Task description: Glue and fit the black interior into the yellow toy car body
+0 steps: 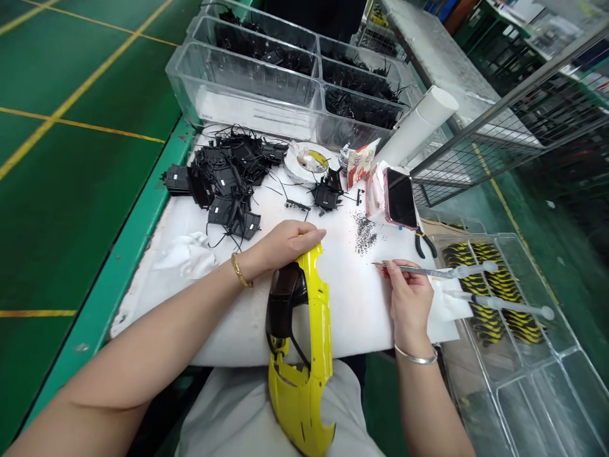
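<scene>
**Seated person at white pad: yellow car body shell (299,381) in L hand (283,246), slim steel tool (419,271) in R hand (404,298)**

L hand lies over top end of shell, fingers curled across its edge: a closed hold, pressing it to the white foam pad (352,317). Shell runs from mid-pad down over near edge, lower end hanging above person's lap. Dark tinted window piece (284,298) sits in its cut-out, just below L hand.

R hand pinches tool between thumb & fingers, tip pointing L over pad, apart from shell.

Handling, my read: light, thin moulded plastic; stiff but prob brittle at narrow strips round the cut-outs; glossy paint likely slippery. Best hold = long solid edge, not the thin bits.

Nearby: dark granules (364,231) scattered on pad, heap of small black parts w/ wires (223,184) to L, black-handled pliers (425,243), phone in pink case (400,198). Clear divided tray (495,292) of yellow-and-black strips at R.
</scene>
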Tool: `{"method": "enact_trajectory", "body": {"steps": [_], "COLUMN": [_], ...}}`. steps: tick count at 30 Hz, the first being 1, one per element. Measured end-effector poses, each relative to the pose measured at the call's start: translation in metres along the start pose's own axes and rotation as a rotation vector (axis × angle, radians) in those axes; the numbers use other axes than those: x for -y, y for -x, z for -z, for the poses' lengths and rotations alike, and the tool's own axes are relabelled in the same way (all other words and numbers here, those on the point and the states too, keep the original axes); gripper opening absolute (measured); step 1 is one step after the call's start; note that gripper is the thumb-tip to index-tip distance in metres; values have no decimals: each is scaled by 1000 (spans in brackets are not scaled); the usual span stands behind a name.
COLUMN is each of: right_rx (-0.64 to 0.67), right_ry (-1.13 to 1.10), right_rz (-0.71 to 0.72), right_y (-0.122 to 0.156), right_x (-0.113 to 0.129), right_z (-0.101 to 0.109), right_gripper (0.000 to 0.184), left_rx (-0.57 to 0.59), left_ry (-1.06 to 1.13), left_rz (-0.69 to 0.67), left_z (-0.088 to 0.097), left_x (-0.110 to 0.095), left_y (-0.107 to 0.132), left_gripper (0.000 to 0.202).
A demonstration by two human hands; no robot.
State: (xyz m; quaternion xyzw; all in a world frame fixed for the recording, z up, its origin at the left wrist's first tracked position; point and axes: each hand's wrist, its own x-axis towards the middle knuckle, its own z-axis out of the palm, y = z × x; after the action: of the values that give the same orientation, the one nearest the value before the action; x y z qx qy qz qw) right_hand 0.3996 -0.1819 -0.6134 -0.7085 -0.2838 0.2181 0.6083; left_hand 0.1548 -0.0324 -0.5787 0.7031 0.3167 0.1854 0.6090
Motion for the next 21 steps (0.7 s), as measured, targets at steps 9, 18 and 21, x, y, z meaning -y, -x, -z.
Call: {"method": "enact_trajectory", "body": {"steps": [9,18,21], "right_rx": [9,10,14], "right_ry": [79,127,131], "right_rz": [33,48,53], "right_y": [3,4,5], "right_x": [-3,1,2], "right_z": [-2,-5,-6], "right_gripper": [33,30,29], "left_rx": [11,10,15], "left_ry": [-17,-19,-7], "left_rz": [-5,0,2], "left_z": [0,0,0], "left_x": [-1,-2,-2], "left_y": [-1,-1,-1], "left_gripper": [43,43,43]}}
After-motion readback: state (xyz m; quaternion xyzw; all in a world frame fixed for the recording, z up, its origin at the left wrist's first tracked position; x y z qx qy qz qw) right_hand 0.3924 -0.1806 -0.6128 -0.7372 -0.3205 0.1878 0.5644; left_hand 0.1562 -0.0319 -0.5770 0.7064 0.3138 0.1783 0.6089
